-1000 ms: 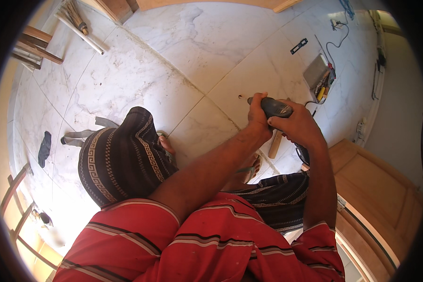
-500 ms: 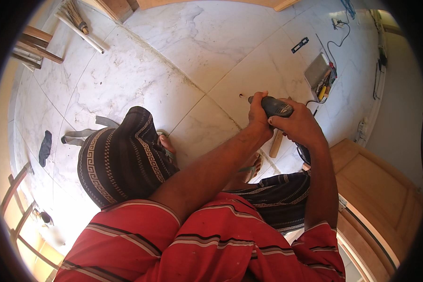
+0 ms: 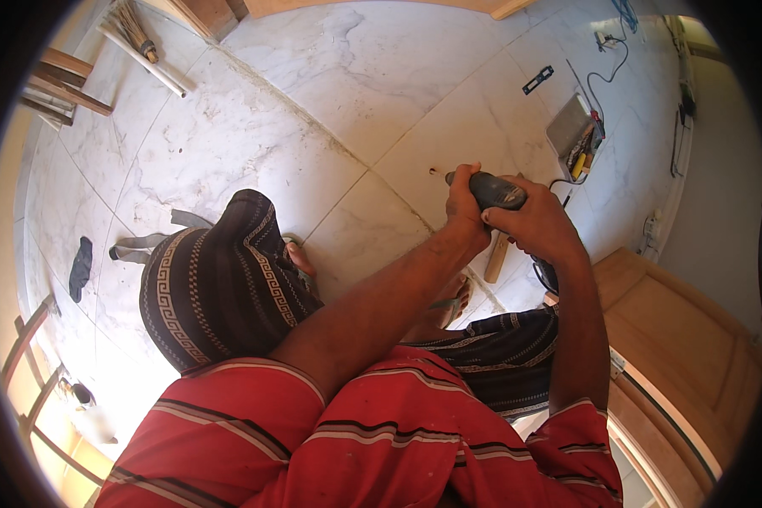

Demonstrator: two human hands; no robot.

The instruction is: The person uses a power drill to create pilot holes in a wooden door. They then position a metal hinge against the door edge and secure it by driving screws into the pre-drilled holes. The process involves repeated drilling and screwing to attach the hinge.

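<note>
Both hands occupied with one dark handheld power tool (image 3: pixel 501 193), located ahead of the person's knees, right of centre, over the marble-patterned tile floor (image 3: pixel 313 93). Left hand (image 3: pixel 464 201): wrapped about the tool's narrow front end. Right hand (image 3: pixel 540 220): clasped round the thicker rear part; its underside fingers are mostly hidden from me. Front end directed at a small dark mark (image 3: pixel 433 172) on a tile, just beside it; cannot tell whether any bit makes contact. Wooden strip (image 3: pixel 497 258) lies on the floor just below the hands. To the right, a shallow grey tray (image 3: pixel 561 129) contains hand tools, a yellow-handled one (image 3: pixel 578 166) among them; beyond it, a black level (image 3: pixel 538 80). Wooden panelled door (image 3: pixel 677 317) near the right forearm.
</note>
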